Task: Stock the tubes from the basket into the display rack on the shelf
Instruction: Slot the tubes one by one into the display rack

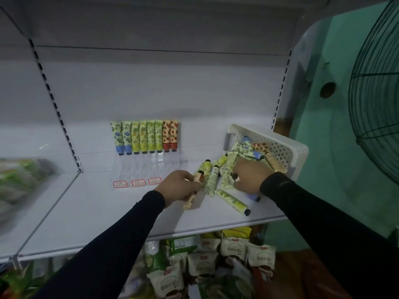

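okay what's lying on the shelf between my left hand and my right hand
In the head view, loose green-patterned tubes lie on the shelf between the left hand and right hand.

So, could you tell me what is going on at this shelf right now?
A person is stocking tubes. The left hand grips a pale tube with a red cap; the right hand reaches into the pile spilled from the tipped white basket. Eight tubes already stand in the clear display rack.
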A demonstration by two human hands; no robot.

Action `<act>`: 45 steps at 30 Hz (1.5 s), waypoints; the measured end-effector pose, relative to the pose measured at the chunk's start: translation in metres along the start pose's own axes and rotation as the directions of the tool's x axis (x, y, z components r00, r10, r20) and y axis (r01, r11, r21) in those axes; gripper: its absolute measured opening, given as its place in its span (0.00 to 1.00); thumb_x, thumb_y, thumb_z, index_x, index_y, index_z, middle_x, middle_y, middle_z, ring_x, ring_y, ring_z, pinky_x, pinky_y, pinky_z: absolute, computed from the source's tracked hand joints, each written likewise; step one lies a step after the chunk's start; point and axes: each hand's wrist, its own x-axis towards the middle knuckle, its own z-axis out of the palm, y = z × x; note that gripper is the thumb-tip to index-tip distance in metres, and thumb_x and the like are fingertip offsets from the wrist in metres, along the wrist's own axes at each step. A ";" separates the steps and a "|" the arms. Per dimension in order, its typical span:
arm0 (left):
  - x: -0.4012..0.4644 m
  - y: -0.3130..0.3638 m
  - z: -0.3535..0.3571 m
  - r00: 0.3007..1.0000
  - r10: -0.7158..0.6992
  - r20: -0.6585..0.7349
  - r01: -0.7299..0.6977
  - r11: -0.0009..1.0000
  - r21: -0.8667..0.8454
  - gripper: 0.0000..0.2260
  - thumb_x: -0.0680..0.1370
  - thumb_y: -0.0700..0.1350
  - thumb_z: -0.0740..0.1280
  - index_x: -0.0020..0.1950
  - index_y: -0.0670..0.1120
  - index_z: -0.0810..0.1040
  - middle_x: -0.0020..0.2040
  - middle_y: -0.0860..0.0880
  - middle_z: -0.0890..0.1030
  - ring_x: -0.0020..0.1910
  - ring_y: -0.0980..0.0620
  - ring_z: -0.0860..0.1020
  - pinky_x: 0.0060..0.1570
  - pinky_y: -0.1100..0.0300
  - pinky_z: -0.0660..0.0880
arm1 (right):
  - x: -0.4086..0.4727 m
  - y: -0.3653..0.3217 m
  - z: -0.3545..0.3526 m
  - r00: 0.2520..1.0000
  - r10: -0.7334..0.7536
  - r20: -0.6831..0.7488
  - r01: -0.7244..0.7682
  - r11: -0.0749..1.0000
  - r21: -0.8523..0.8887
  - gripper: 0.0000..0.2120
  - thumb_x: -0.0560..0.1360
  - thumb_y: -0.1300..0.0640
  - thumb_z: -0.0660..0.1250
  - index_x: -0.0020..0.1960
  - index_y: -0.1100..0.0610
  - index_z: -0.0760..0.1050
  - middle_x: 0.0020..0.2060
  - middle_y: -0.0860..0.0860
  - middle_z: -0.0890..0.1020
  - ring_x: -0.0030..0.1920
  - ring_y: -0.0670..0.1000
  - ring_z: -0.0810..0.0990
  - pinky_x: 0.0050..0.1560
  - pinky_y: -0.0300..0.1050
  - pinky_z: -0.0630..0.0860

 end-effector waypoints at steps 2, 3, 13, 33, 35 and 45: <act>0.000 0.000 0.003 1.000 0.006 0.010 -0.005 0.993 -0.118 0.04 0.77 0.40 0.68 0.50 0.42 0.79 0.36 0.46 0.80 0.34 0.50 0.78 0.33 0.61 0.75 | 0.002 0.003 -0.007 0.998 0.023 -0.052 -0.017 0.993 0.113 0.13 0.77 0.47 0.62 0.55 0.55 0.76 0.58 0.52 0.73 0.52 0.54 0.77 0.47 0.45 0.73; 0.001 -0.001 0.005 1.000 0.010 0.006 -0.009 0.985 -0.173 0.04 0.78 0.40 0.67 0.51 0.42 0.78 0.36 0.45 0.80 0.36 0.48 0.78 0.34 0.58 0.73 | 0.004 0.004 -0.011 0.997 0.037 -0.070 -0.025 0.987 0.158 0.15 0.78 0.45 0.62 0.57 0.54 0.75 0.58 0.51 0.73 0.52 0.53 0.76 0.46 0.44 0.70; -0.002 0.016 0.010 0.967 0.240 -0.090 -0.256 0.909 -0.328 0.18 0.73 0.46 0.76 0.55 0.47 0.70 0.41 0.50 0.77 0.29 0.59 0.73 0.29 0.66 0.69 | 0.009 -0.013 -0.037 0.984 0.022 -0.179 0.064 0.884 0.463 0.16 0.78 0.42 0.62 0.54 0.54 0.73 0.49 0.48 0.74 0.42 0.45 0.72 0.38 0.39 0.65; 0.004 -0.018 -0.042 0.967 0.050 -0.250 -0.210 0.715 -0.667 0.06 0.75 0.32 0.69 0.42 0.41 0.75 0.34 0.42 0.78 0.41 0.42 0.76 0.47 0.47 0.76 | 0.030 -0.069 -0.014 0.993 0.079 0.085 -0.073 -0.146 0.987 0.07 0.78 0.62 0.66 0.55 0.62 0.78 0.54 0.59 0.79 0.46 0.53 0.84 0.46 0.39 0.82; 0.003 -0.018 -0.044 0.957 0.052 -0.287 -0.240 0.701 -0.672 0.08 0.74 0.30 0.68 0.41 0.41 0.74 0.35 0.41 0.74 0.38 0.44 0.74 0.40 0.54 0.76 | 0.032 -0.076 -0.009 0.993 0.047 0.109 -0.101 -0.138 0.985 0.10 0.78 0.64 0.66 0.59 0.64 0.77 0.55 0.59 0.80 0.47 0.53 0.84 0.49 0.41 0.82; 0.002 -0.027 -0.065 0.925 0.077 -0.372 -0.321 0.682 -0.657 0.09 0.74 0.30 0.69 0.43 0.44 0.76 0.32 0.48 0.79 0.32 0.52 0.77 0.39 0.56 0.77 | 0.043 -0.112 -0.009 0.997 -0.080 0.012 0.023 0.422 0.906 0.12 0.73 0.49 0.71 0.53 0.54 0.80 0.44 0.56 0.82 0.41 0.53 0.82 0.45 0.50 0.83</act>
